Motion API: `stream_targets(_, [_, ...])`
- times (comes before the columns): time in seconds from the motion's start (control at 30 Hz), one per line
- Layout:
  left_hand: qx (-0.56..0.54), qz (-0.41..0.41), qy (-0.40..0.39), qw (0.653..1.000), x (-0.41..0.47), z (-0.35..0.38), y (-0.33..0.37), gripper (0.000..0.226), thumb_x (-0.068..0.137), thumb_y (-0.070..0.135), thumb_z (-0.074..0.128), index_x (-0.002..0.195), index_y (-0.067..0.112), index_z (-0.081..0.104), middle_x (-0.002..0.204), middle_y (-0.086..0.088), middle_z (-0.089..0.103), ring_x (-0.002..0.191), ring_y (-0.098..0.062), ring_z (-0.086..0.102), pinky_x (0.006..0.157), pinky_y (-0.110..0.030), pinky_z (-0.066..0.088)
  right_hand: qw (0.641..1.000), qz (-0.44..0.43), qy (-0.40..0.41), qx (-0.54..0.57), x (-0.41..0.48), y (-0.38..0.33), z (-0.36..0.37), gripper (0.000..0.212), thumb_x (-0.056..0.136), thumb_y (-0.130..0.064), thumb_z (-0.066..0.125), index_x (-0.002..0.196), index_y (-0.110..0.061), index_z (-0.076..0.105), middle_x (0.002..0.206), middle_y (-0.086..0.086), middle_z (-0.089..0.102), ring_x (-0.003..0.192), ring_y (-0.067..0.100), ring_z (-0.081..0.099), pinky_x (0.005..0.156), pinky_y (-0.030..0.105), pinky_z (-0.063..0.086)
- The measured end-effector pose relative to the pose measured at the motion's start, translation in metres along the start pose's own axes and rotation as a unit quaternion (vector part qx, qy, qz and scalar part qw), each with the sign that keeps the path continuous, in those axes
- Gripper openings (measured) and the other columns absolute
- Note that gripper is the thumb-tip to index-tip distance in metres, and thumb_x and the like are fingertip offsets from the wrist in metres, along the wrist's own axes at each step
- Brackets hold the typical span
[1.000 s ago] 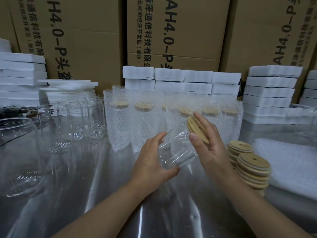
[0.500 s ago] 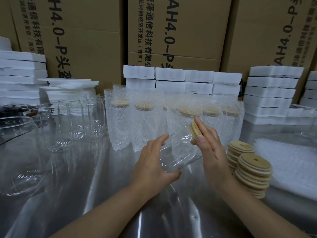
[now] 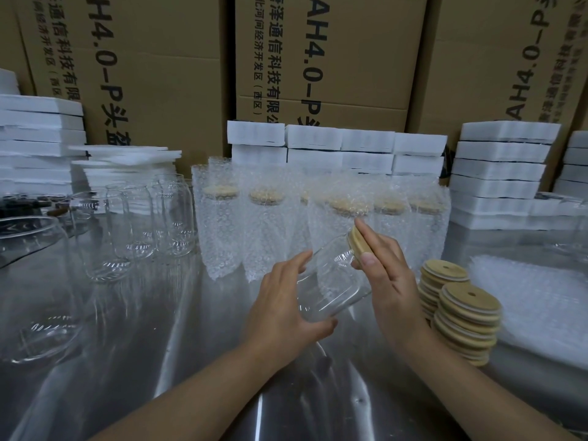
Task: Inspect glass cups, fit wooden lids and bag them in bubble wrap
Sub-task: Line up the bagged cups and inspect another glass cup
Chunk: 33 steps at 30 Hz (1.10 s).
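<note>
Glass cup [image 3: 331, 281] is held above the steel table [image 3: 143, 361] at centre view, between your two hands. Its long axis is tilted. The base is low and to the left, nearest you. The mouth is high and to the right, pointing away toward the row of bagged cups [image 3: 222, 230].

Your left hand [image 3: 283, 300] grips the lower body, thumb under the base edge and fingers curled round the far side.

Wooden lid [image 3: 353, 241] sits at the mouth, seen edge-on, outer face turned up and right. Your right hand [image 3: 388, 275] lies flat on that face with the fingers straight and pressing. The thumb tip is against the lid's lower edge.

Just right of that wrist, two lid stacks [image 3: 467, 313] stand on the table, each top lid with a small hole. Beyond them is a sheet of bubble wrap [image 3: 534, 294]. Left of the bagged cups, bare glasses [image 3: 173, 218] stand upright, mouths up. White foam blocks [image 3: 366, 144] and cardboard boxes [image 3: 334, 58] fill the back.
</note>
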State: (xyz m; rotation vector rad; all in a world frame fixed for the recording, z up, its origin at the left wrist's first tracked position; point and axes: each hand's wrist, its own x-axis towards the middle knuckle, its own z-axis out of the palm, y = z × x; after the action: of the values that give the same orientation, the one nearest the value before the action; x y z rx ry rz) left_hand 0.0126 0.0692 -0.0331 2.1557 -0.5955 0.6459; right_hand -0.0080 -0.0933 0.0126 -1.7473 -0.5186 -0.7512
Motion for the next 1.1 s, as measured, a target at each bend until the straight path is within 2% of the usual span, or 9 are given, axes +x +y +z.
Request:
stream_targets(0.1, [-0.004,-0.002,0.002,1.0,0.0,0.0,0.001,0.095,0.061,0.04,0.084,0.124,0.065,0.017,0.116,0.038,0.032,0.12,0.005,0.036,0.087,-0.005,0.029,1.0,-0.001,-0.001,-0.004,-0.001,0.0,0.0,0.048,0.078,-0.056,0.044,0.125,-0.046,0.048,0.121,-0.005,0.05,0.115,0.009,0.052,0.103,0.039,0.045])
stream_targets(0.2, [-0.008,-0.002,0.004,1.0,0.0,0.001,0.0,0.096,0.062,0.04,0.084,0.128,0.061,0.017,0.116,0.038,0.031,0.121,0.004,0.036,0.088,-0.004,0.028,1.0,-0.003,-0.002,-0.005,-0.001,0.001,-0.001,0.047,0.078,-0.056,0.044,0.124,-0.046,0.048,0.12,-0.007,0.05,0.114,0.005,0.051,0.102,0.034,0.045])
stream_targets(0.43, [-0.011,-0.004,0.012,1.0,0.0,0.002,0.001,0.099,0.062,0.038,0.085,0.143,0.043,0.028,0.121,0.026,0.037,0.125,0.0,0.038,0.095,-0.015,0.031,1.0,0.014,0.012,-0.016,-0.002,-0.002,0.004,0.043,0.078,-0.059,0.046,0.121,-0.053,0.045,0.121,-0.018,0.049,0.111,0.005,0.055,0.092,0.009,0.041])
stream_targets(0.6, [-0.027,-0.009,0.011,1.0,0.0,0.001,-0.001,0.098,0.063,0.041,0.085,0.136,0.055,0.021,0.121,0.036,0.033,0.126,0.001,0.038,0.095,-0.017,0.033,0.999,0.028,0.0,-0.032,0.0,-0.009,0.004,0.038,0.087,-0.046,0.047,0.125,-0.049,0.041,0.126,-0.016,0.046,0.11,-0.02,0.043,0.086,-0.002,0.033])
stream_targets(0.67, [-0.026,-0.009,0.012,1.0,0.0,0.001,0.0,0.098,0.063,0.041,0.085,0.134,0.055,0.019,0.121,0.033,0.035,0.126,0.0,0.038,0.093,-0.015,0.031,0.999,0.037,-0.006,-0.034,-0.002,-0.011,0.003,0.039,0.092,-0.051,0.047,0.129,-0.045,0.039,0.128,-0.016,0.045,0.111,-0.024,0.04,0.087,-0.004,0.031])
stream_targets(0.83, [-0.001,0.013,0.059,0.998,0.0,0.004,0.01,0.097,0.064,0.04,0.084,0.138,0.051,0.022,0.126,0.023,0.036,0.123,-0.004,0.036,0.089,-0.012,0.028,0.999,0.041,0.01,-0.026,-0.008,-0.025,0.001,0.05,0.081,-0.053,0.044,0.13,-0.046,0.034,0.126,-0.029,0.037,0.111,-0.028,0.036,0.086,-0.006,0.03])
stream_targets(0.93, [-0.021,0.023,0.086,0.996,-0.001,0.001,0.01,0.093,0.062,0.042,0.085,0.127,0.063,0.021,0.126,0.023,0.04,0.123,-0.004,0.041,0.093,-0.019,0.035,0.999,0.047,-0.004,-0.017,-0.007,-0.035,0.003,0.052,0.079,-0.058,0.044,0.129,-0.05,0.034,0.127,-0.031,0.035,0.113,-0.027,0.036,0.087,-0.005,0.03])
stream_targets(1.0, [-0.067,0.009,0.089,0.994,-0.001,0.0,0.01,0.09,0.06,0.038,0.088,0.123,0.062,0.028,0.125,0.026,0.042,0.123,0.001,0.043,0.098,-0.024,0.04,0.996,0.053,-0.053,-0.044,-0.003,-0.045,-0.002,0.056,0.079,-0.065,0.038,0.133,-0.052,0.031,0.131,-0.034,0.033,0.112,-0.033,0.03,0.087,-0.008,0.025])
stream_targets(1.1, [-0.158,-0.021,0.096,0.982,0.002,0.002,0.01,0.092,0.059,0.03,0.093,0.121,0.057,0.032,0.127,0.022,0.046,0.119,0.015,0.043,0.092,-0.007,0.04,0.989,0.037,-0.092,-0.108,0.01,-0.055,-0.025,0.058,0.086,-0.07,0.023,0.14,-0.049,0.033,0.138,-0.033,0.034,0.122,-0.025,0.028,0.095,0.0,0.023])
